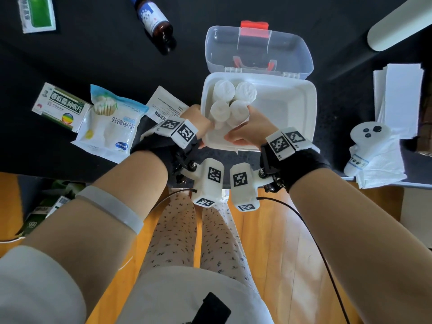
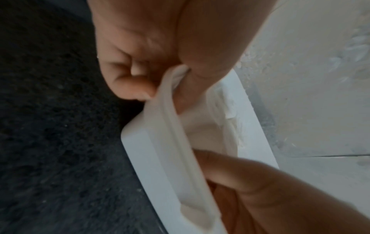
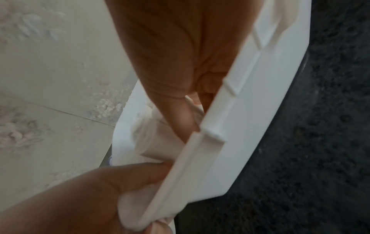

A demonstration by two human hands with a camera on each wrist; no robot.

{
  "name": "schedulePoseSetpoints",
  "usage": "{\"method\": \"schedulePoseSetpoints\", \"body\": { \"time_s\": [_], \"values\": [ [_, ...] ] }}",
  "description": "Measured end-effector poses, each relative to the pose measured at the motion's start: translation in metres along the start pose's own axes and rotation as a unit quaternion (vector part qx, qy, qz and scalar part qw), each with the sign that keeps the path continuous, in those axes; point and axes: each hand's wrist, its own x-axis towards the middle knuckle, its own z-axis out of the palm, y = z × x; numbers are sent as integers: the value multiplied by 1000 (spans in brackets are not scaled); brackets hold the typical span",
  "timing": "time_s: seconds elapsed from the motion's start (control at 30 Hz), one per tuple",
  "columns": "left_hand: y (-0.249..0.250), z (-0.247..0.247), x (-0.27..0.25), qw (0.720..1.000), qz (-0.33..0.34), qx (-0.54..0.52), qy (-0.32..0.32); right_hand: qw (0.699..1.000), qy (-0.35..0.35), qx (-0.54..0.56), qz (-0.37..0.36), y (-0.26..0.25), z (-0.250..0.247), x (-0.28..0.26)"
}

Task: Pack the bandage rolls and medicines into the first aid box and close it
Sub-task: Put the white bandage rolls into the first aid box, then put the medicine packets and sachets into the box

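Note:
The white first aid box [image 1: 311, 108] stands open on the black table, its clear lid [image 1: 292, 54] with a red latch tipped back. Several white bandage rolls [image 1: 224, 88] stand upright in its left end. My left hand [image 1: 201, 122] pinches the box's left wall, thumb inside and fingers curled outside, as the left wrist view shows at the rim [image 2: 168, 142]. My right hand [image 1: 247, 127] reaches into the box, its fingers curled round the near rolls. In the right wrist view my right hand [image 3: 180, 63] touches a roll [image 3: 160, 142] behind the rim [image 3: 220, 126].
Left of the box lie a white sachet [image 1: 163, 104], a cotton swab bag [image 1: 112, 122] and a green-and-white medicine carton [image 1: 62, 106]. A brown bottle [image 1: 155, 18] and a green sachet [image 1: 37, 12] lie further back. A white bottle [image 1: 367, 146] on tissue and folded papers [image 1: 397, 97] sit at the right.

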Motion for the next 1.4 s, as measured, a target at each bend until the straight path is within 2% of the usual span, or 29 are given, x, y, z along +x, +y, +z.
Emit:
{"method": "schedulePoseSetpoints", "body": {
  "time_s": [0.07,0.17,0.27,0.4,0.53,0.63,0.77,0.9,1.03,1.1,1.17,1.3,1.4],
  "values": [
    [4,-7,-14,997,6,-68,-36,1000,7,-20,19,-1,-7,-5],
    [0,-27,-29,995,32,-82,-43,998,24,-16,50,0,-18,-15],
    [-11,-51,-37,990,39,-138,6,996,77,-24,32,-3,-24,-24],
    [-32,-83,-46,976,33,-189,98,986,164,-15,-32,-22,-10,-36],
    [-59,-119,-48,966,41,-202,156,975,183,13,-122,-57,37,-42],
    [-88,-151,-46,962,36,-190,192,978,139,-6,-155,-78,91,-33],
    [-134,-192,-40,957,-15,-200,210,986,105,-52,-115,-87,149,-9],
    [-163,-216,-30,946,-59,-206,243,986,119,-94,-70,-80,177,14],
    [-163,-226,-24,944,-94,-224,222,977,183,-99,-37,-72,192,25],
    [-162,-229,-20,944,-120,-231,201,968,238,-76,-26,-69,193,29],
    [-161,-229,-18,958,-132,-194,168,956,291,-40,-17,-67,188,34],
    [-161,-224,-21,974,-155,-148,67,958,270,-57,72,-64,169,48],
    [-157,-221,-24,972,-168,-165,13,955,272,-92,79,-59,166,47]
  ]
}}
